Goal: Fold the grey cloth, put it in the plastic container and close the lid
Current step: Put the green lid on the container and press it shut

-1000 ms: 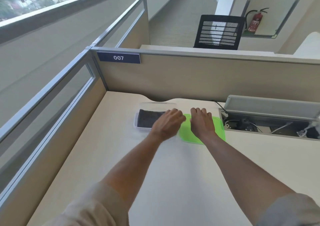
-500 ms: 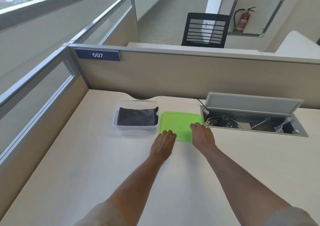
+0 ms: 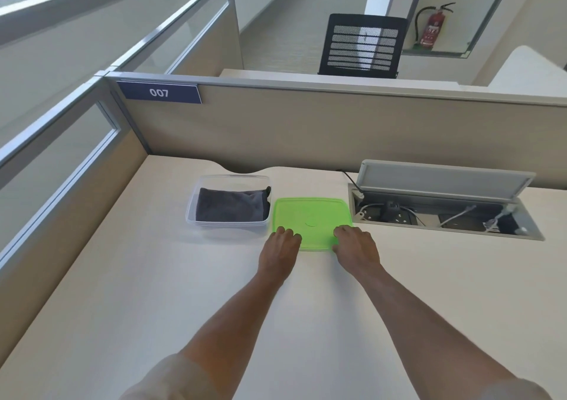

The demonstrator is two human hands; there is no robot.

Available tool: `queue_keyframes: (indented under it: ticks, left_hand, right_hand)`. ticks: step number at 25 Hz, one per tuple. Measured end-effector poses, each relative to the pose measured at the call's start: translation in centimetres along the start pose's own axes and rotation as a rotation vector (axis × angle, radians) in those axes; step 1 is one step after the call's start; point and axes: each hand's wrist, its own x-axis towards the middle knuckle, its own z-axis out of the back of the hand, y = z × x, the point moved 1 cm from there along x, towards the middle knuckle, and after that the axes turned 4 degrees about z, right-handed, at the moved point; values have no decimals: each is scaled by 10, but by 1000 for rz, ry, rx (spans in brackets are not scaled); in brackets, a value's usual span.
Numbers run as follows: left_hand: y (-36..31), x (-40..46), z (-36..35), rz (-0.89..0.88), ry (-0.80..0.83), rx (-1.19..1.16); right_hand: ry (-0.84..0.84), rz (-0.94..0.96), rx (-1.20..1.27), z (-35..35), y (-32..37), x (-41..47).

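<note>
The folded grey cloth (image 3: pixel 231 208) lies inside the clear plastic container (image 3: pixel 196 203), which stands open on the desk. Just right of it the green lid (image 3: pixel 310 218) lies flat on the desk. My left hand (image 3: pixel 280 251) rests at the lid's near left corner, fingertips on its edge. My right hand (image 3: pixel 356 246) is at the near right corner, fingers on top and thumb at the rim. Whether either hand grips the lid is unclear.
An open cable box (image 3: pixel 441 215) with sockets and wires is set into the desk right of the lid, its flap (image 3: pixel 441 178) raised. A beige partition (image 3: pixel 337 123) with a "007" sign closes the back; a glazed partition (image 3: pixel 61 160) runs along the left.
Both hands have drawn back from over the container and lid to the lid's near edge. The container with the cloth is now uncovered.
</note>
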Motion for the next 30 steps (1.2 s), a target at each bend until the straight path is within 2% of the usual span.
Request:
queue_keyframes:
  ticks: [6, 11, 16, 24, 28, 30]
  left_hand:
    - [0, 2, 13, -117, -103, -84]
    - [-1, -1, 35, -203, -265, -168]
    - [12, -1, 60, -215, -403, -197]
    - [54, 7, 93, -13, -525, -578]
    - [78, 13, 100, 119, -608, -744]
    - [88, 15, 105, 214, -613, -873]
  right_hand:
    - [-63, -33, -57, 11, -7, -13]
    - [-192, -116, -52, 37, -19, -17]
    - [-356, -88, 9, 65, -20, -19]
    - [-595, 37, 175, 136, 1, -8]
    - [-544, 137, 294, 168, 7, 6]
    - [-555, 158, 435, 174, 13, 14]
